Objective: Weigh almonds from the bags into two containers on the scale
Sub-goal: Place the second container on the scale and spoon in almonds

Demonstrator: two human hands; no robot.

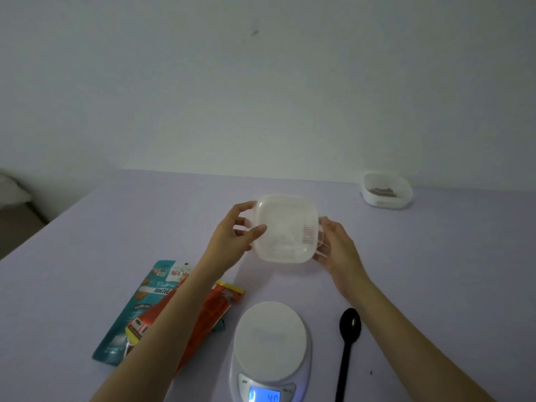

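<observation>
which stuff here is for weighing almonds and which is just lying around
Job: translucent square plastic container, white round digital scale, teal bag, orange bag, far white tub holding brown bits, black plastic spoon.
Lying about: a blurry pale shape, left edge.

Translucent square container (287,227) aloft, beyond white scale (271,338).

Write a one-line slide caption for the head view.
The left hand and right hand hold a clear container beyond the bare scale, bags left, black spoon right.
</observation>
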